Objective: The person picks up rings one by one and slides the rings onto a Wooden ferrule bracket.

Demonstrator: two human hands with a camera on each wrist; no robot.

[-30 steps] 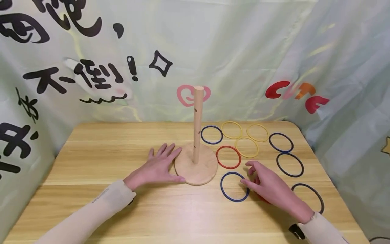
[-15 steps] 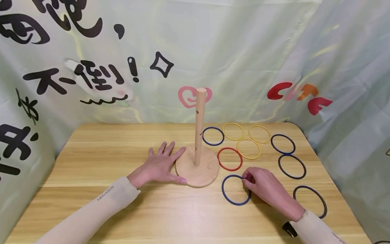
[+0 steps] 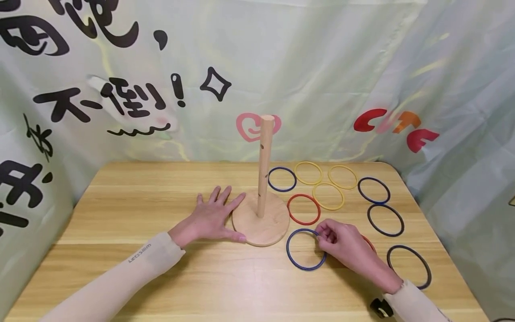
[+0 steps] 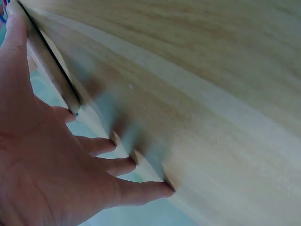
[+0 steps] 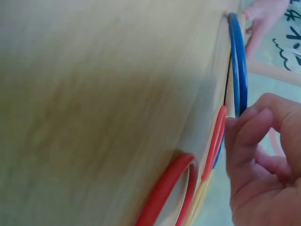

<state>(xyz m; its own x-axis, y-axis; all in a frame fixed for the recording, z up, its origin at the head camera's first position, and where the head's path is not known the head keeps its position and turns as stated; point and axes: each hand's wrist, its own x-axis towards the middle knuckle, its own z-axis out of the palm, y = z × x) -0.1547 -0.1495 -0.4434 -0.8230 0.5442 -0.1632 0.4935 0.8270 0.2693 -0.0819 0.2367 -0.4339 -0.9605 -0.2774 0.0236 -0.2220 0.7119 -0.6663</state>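
Note:
A blue ring is pinched at its right edge between the thumb and fingers of my right hand; the right wrist view shows the blue ring raised off the table. My left hand lies with fingers spread, thumb and index finger touching the left rim of a round wooden base. From that base rises an upright wooden post. Partly hidden by the right hand is a red ring on the table. Against the base's right side lies another red ring.
Several yellow rings, one being the nearest yellow ring, and a blue ring lie behind. Farther right are another blue ring and two dark rings, the front dark ring near the table's right edge. A printed curtain hangs behind the table.
My right hand came down to the blue ring, pinched its edge and shifted it slightly left, lifting it. The left hand keeps its place at the base.

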